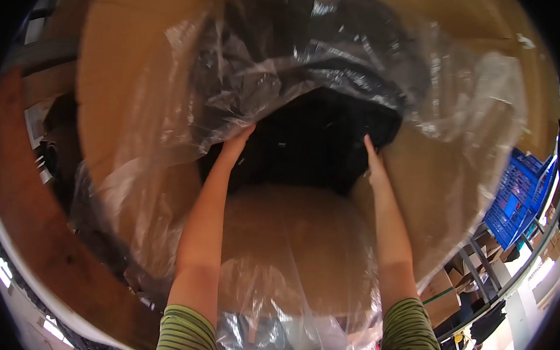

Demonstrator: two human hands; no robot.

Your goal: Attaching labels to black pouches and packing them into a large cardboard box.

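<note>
Both my arms reach down into a large cardboard box [295,228] lined with clear plastic. Deep inside lies a dark black bundle [303,142] with small light marks; its exact kind is too dark to make out. My left hand [239,142] grips the bundle's left side, fingertips partly hidden near the plastic. On the other side, my right hand [374,160] holds the bundle's right edge, thumb up and the other fingers out of sight. The clear plastic liner [243,82] hangs crumpled over the far part of the bundle.
A blue plastic crate [515,197] stands outside the box at right, above a metal rack. More cardboard boxes [440,298] sit at lower right. A brown wooden-looking beam or panel [14,182] runs along the left. Loose liner covers the box's near wall.
</note>
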